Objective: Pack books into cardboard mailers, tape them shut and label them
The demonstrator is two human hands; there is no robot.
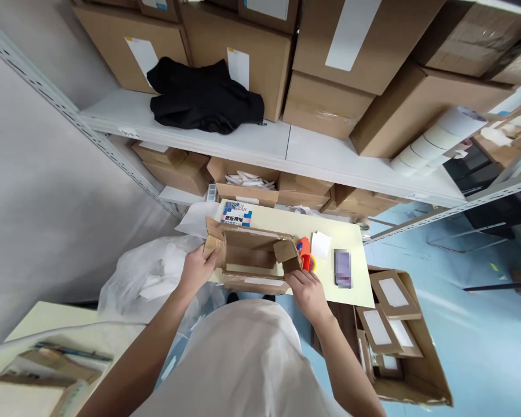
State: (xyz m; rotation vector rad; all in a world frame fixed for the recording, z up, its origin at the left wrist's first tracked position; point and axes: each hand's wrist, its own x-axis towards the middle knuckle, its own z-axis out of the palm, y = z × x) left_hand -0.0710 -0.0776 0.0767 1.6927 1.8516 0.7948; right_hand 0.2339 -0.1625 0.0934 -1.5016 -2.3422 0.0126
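An open cardboard box (249,267) with its flaps spread stands at the near edge of a pale yellow table (359,292). My left hand (197,269) is closed on the flap at its left end. At the right end, my right hand (306,292) grips the box by its near corner, below a folded flap. The inside of the box looks bare. Just right of the box lies an orange-red tape dispenser (304,252). Behind the box's left side is a blue and white book (237,214) with printed characters.
White paper (320,244) and a blurred-out phone-like object (342,268) lie to the right. A large carton (434,370) of labelled boxes stands on the floor at right. Shelving (312,153) with cartons, a black garment (206,98) and white rolls (438,141) rises ahead. Plastic wrap (150,272) bulges at left.
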